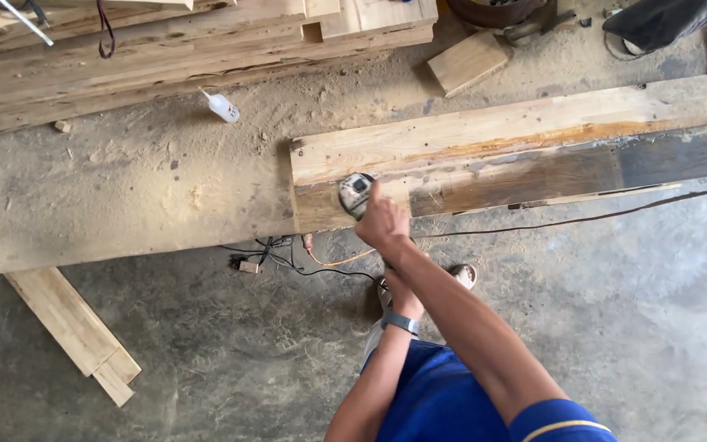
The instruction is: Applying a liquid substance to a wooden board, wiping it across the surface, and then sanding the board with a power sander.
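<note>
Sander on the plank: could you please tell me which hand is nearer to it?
Right. The right hand grips the sander from behind; the left hand sits farther back, mostly hidden under the right forearm.

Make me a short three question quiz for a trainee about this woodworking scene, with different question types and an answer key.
1. True or false: the small grey handheld power sander sits on the long wooden plank with a dark stained strip.
2. Multiple choice: Where does the small white plastic squeeze bottle lie? A) on the dusty workbench, B) on the concrete floor, C) in a hand.
3. Fill in: the right hand is on the sander; the wrist of the other arm below it wears a grey ____.

Key: 1 true; 2 A; 3 wristband. The left hand itself is hidden behind the right arm.
</note>
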